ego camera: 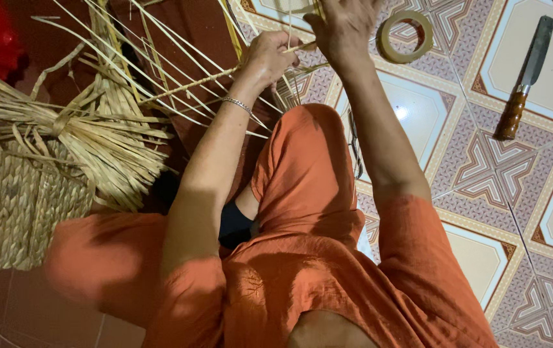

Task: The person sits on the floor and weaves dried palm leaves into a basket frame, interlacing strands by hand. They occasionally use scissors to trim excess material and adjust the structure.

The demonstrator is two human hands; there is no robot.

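Ur L hand (267, 59) pinches twisted straw cord (193, 84), running off to 8 o'clock; R hand (344, 29) grips its end w/ thin strands (289, 26), 1 o'clock of L.

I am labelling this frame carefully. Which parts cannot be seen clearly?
Head view only:
- Right hand: fingertips cut off by the top edge.
- Left hand: its grip on the thin pale straw strands is hidden by its back.
- Wooden-handled knife: blade tip cut off at the top edge.

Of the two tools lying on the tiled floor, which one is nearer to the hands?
The tape roll, a tan ring just beside the right hand. The wooden-handled knife lies farther off to the right.
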